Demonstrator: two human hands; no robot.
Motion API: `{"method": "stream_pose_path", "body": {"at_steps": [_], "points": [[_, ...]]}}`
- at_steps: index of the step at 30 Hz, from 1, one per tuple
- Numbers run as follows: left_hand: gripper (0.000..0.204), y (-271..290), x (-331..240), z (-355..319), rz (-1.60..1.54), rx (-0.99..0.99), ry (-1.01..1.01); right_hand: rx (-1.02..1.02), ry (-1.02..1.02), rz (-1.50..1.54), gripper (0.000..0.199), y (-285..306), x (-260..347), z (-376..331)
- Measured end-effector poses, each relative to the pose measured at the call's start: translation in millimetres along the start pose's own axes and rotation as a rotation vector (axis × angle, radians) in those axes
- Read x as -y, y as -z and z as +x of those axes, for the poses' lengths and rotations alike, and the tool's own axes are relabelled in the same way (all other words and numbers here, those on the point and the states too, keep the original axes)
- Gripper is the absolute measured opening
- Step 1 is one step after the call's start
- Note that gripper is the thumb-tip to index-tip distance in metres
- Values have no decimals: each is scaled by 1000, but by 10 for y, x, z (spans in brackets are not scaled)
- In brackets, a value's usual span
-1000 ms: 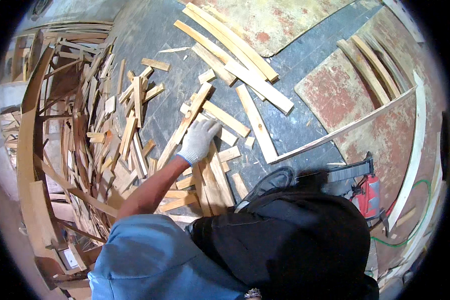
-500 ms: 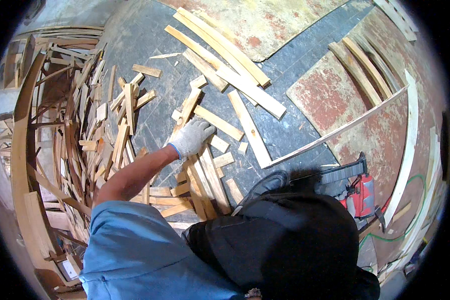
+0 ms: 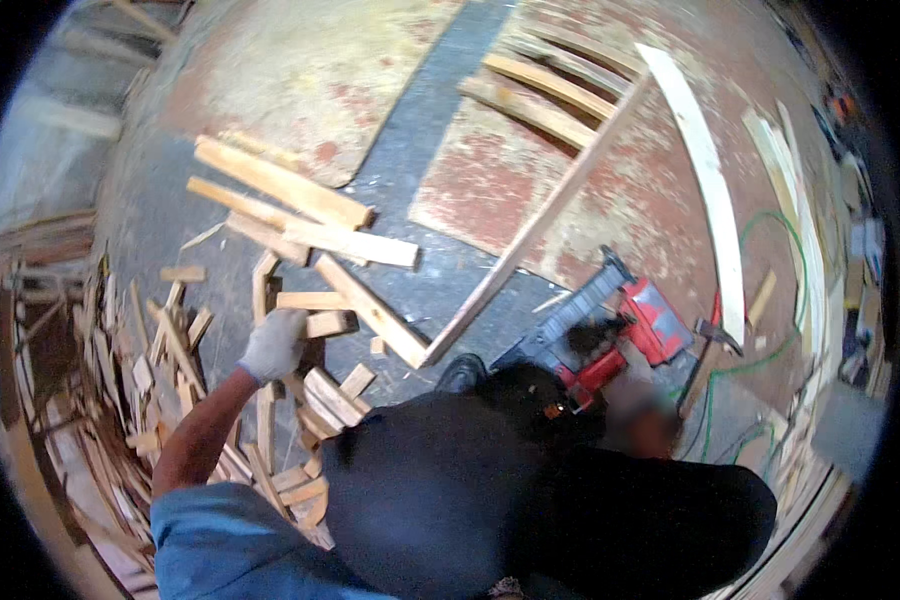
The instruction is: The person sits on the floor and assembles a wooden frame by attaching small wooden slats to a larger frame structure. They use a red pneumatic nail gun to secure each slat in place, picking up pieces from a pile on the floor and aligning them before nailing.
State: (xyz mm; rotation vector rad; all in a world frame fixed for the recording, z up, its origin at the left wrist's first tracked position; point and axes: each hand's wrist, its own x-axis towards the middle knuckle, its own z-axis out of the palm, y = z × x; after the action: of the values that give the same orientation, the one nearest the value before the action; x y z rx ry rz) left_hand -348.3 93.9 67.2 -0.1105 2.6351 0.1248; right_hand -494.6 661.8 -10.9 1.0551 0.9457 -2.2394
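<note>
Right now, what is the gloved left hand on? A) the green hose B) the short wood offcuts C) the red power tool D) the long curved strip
B: the left hand, in a pale glove, rests among the short wood offcuts on the floor, well apart from the red power tool, which lies off to the right.

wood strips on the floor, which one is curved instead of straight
The long pale curved strip at the right, arcing from the top of the red-stained board down to beside the red nail gun. The long batten beside it and the planks are straight.
</note>
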Motion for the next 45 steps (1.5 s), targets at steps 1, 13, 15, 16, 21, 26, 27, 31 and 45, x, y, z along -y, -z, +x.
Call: {"method": "stream_pose_path", "body": {"at_steps": [1, 13, 15, 16, 21, 26, 27, 31, 45], "points": [[35, 102, -50, 36, -107, -150, -46, 12, 24, -33, 22, 251, -39, 169], [47, 760, -2380, 1416, -658, 614, -111, 213, 91, -171, 25, 771, -233, 449], [53, 552, -2451, 1412, -423, 321, -333, 335, 200, -427, 27, 716, -282, 446], [56, 526, -2492, 1463, -442, 389, -260, 358, 252, -546, 28, 656, -240, 335], [50, 753, -2718, 1635, -359, 29, -385, 99, -56, 65, 21, 327, -116, 185], [42, 1241, -3366, 2339, -673, 322, -228, 152, -74, 106, 17, 379, -174, 257], [36, 1287, -3407, 2440, -815, 282, -283, 158, -87, 116, 18, 348, -173, 265], [40, 1463, -3345, 2676, -1532, 340, -340, 180, -113, 97, 20, 382, -130, 192], [45, 959, -2617, 2774, -2165, 414, -177, 354, -14, 139, 19, 414, -9, 303]]}}
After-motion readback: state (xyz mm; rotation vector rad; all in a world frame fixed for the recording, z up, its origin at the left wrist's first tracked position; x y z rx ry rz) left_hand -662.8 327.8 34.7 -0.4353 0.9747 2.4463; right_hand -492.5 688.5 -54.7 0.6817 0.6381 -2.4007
